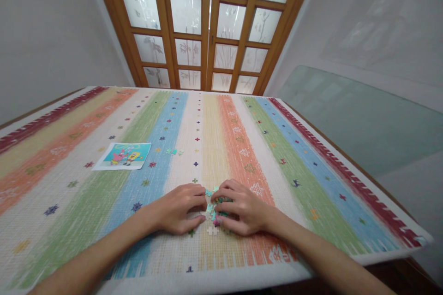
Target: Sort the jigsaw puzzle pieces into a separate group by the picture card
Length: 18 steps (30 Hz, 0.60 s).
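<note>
Puzzle pieces [212, 209] lie heaped by the table's [311, 170] near edge, partly covered by the left hand [180, 209] and right hand [242, 212]. Both are curled with fingertips on them, and I cannot tell whether they grip any. A cartoon picture [123, 155] and stray pieces [174, 151] lie further left.

The counter [401, 272] is brown wood, and only its edges show. A big striped mat [242, 138] covers almost all of it. The stripes are red, yellow, orange, green, blue and white, with tiny stars and crosses on them.

A small cartoon picture [122, 155] lies flat on the left side of the mat. A few loose puzzle pieces [174, 151] lie just to its right. Near the front edge sits a little pile of puzzle pieces [213, 205]. The left hand [182, 207] and the right hand [242, 209] rest on the mat on each side of the pile, touching it. One white piece [212, 230] lies just in front of the pile.
</note>
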Motion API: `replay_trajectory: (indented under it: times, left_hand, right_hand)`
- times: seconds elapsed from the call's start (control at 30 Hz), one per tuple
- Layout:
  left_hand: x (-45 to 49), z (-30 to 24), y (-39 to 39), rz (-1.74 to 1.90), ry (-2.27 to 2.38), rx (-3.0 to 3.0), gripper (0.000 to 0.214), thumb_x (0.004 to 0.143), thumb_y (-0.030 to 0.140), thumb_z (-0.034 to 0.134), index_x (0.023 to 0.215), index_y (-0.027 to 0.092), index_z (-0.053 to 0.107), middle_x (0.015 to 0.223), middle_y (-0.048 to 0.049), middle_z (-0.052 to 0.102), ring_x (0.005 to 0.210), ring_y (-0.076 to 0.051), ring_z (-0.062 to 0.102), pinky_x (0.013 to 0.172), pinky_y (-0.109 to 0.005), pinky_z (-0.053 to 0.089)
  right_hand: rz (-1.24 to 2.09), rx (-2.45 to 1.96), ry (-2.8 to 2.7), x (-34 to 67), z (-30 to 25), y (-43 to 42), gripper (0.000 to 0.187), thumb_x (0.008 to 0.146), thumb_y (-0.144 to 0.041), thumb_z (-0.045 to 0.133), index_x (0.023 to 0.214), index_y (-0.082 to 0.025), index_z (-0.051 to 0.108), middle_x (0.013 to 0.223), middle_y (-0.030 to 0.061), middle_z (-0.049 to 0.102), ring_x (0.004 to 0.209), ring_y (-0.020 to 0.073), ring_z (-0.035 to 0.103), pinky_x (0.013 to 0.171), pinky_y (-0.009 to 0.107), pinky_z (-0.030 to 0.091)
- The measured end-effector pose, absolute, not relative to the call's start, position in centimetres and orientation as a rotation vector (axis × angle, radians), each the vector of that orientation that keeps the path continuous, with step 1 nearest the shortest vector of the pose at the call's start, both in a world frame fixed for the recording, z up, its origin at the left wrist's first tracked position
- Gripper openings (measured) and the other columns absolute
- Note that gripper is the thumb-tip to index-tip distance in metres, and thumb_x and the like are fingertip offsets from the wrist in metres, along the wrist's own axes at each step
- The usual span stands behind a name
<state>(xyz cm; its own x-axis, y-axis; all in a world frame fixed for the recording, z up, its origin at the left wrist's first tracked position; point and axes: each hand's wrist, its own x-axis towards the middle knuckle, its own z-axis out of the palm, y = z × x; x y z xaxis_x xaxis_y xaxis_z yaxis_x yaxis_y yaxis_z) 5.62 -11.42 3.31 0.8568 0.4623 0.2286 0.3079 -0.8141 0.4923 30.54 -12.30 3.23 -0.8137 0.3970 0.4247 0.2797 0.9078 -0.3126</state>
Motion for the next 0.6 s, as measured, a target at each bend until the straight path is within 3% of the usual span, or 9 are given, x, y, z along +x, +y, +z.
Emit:
replay_trajectory:
  times: [0.33,0.6]
  left_hand:
    - [5.0,4.0,-10.6,0.519,0.651,2.582,0.008,0.087,0.014,0.051,0.082,0.02,0.054,0.079,-0.0018,0.059,0.074,-0.017,0.054,0.069,-0.031,0.041]
    - [3.9,2.0,-8.7,0.586,1.237,3.014,0.029,0.1,0.014,0.041,0.079,0.017,0.061,0.072,-0.0062,0.06,0.069,-0.021,0.054,0.069,-0.037,0.041]
  right_hand:
    - [0.267,-0.469,-2.562,30.7,3.2,-12.3,0.02,0.096,-0.027,0.057,0.086,-0.016,0.071,0.104,0.0088,0.072,0.093,0.0219,0.057,0.084,0.04,0.048]
    - [0.269,-0.463,-2.661,30.6,3.1,-12.2,0.025,0.099,-0.031,0.057,0.086,-0.017,0.072,0.105,0.0086,0.071,0.096,0.0218,0.057,0.086,0.039,0.045]
